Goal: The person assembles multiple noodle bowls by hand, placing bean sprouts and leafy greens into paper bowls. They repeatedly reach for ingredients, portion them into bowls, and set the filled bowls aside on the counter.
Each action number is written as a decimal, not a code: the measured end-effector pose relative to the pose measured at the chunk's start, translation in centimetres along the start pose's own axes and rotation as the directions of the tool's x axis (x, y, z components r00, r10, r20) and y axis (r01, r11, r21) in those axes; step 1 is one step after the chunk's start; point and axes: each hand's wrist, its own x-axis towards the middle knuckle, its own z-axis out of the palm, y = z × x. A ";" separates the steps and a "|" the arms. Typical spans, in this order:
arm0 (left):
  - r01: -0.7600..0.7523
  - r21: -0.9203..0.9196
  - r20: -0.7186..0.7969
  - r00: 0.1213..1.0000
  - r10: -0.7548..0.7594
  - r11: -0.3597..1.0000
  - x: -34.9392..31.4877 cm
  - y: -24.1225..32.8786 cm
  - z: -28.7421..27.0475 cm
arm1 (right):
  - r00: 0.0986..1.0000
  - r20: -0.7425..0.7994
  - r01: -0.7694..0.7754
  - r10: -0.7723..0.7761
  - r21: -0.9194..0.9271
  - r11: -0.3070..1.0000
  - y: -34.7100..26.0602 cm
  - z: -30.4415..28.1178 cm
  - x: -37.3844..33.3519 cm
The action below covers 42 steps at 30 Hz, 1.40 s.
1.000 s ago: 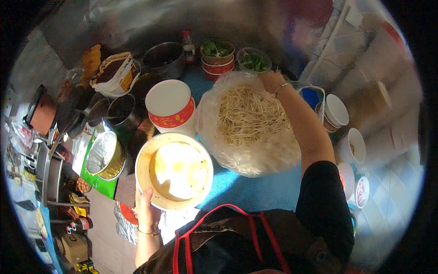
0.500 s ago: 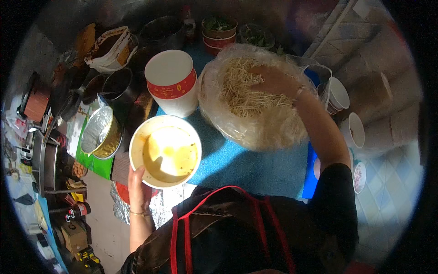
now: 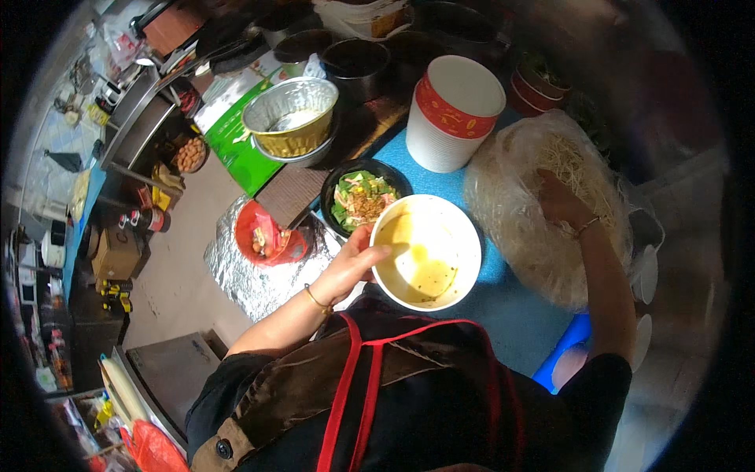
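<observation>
My left hand [image 3: 355,263] grips the rim of a white paper bowl [image 3: 470,259], thumb over the edge. Some yellowish liquid with dark specks [image 3: 429,271] lies in the bottom. On the right, my right hand [image 3: 562,200] reaches into a large clear plastic bag [image 3: 515,224] full of thin pale noodles [image 3: 578,161]. Its fingers curl down into them, the tips hidden. Just behind the held bowl, a black bowl [image 3: 326,193] contains chopped greens, pink strips and brown crumbs. A stack of white paper bowls with red bands [image 3: 448,118] stands near the bag.
A blue mat [image 3: 503,295] covers the worktop. At the left are a gold foil bowl [image 3: 291,141], a red container [image 3: 248,228] on foil, and a green box [image 3: 240,161]. Dark pots [image 3: 358,67] line the back. Cups [image 3: 645,275] stand beyond my right arm.
My view has turned left, so the scene appears shifted right. The black bowl of greens has come into sight. My right hand's spread fingers have curled into the noodles; the left still holds the bowl.
</observation>
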 end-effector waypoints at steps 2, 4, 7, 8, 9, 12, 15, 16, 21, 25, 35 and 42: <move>0.029 0.069 -0.008 1.000 -0.029 0.997 -0.1 0.2 0.2 | 0.999 -0.038 -0.029 0.033 0.107 0.994 0.2 0.6 0.7; 0.026 0.097 0.026 0.999 -0.029 0.995 -0.2 0.7 0.3 | 0.979 -0.201 -0.017 0.037 0.099 0.995 1.2 2.0 1.4; -0.030 0.105 0.020 0.999 0.028 0.994 0.7 -0.7 -0.7 | 0.973 -0.144 0.137 -0.181 -0.273 0.952 2.9 2.3 3.4; -0.051 0.077 -0.001 0.999 0.051 0.996 0.4 -0.7 -0.4 | 0.987 -0.138 0.066 -0.076 -0.074 0.995 0.8 1.6 2.3; -0.042 0.042 0.002 0.999 0.042 0.998 0.3 -0.5 -0.2 | 0.989 -0.147 -0.029 0.034 0.034 0.999 -0.4 1.4 1.6; -0.094 0.043 -0.009 0.995 0.095 0.995 0.0 0.1 0.0 | 0.967 -0.254 -0.042 0.028 -0.051 0.998 1.0 2.1 3.0; -0.111 0.009 -0.002 0.994 0.111 0.994 -0.7 1.1 0.3 | 0.933 -0.360 -0.045 0.013 -0.079 0.996 1.8 2.5 2.3; -0.124 0.017 0.002 0.992 0.124 0.992 -0.9 1.6 0.5 | 0.928 -0.366 -0.065 0.065 0.012 0.998 1.8 2.1 1.7; -0.170 0.051 0.033 0.985 0.168 0.984 -1.2 2.7 0.8 | 0.893 -0.447 -0.036 0.049 0.038 0.999 4.7 1.4 1.3; -0.168 0.040 0.046 0.985 0.166 0.985 -1.5 3.4 1.0 | 0.888 -0.439 -0.111 0.141 0.093 0.989 4.1 -0.3 -0.9; -0.183 0.051 0.263 0.951 0.163 0.982 0.3 9.4 4.7 | 0.822 -0.561 -0.012 0.103 0.163 0.986 4.5 -6.3 -6.5; -0.036 0.271 0.386 0.920 -0.074 0.962 4.9 13.2 11.9 | 0.691 -0.720 0.083 0.066 0.169 0.982 1.8 -10.5 -11.8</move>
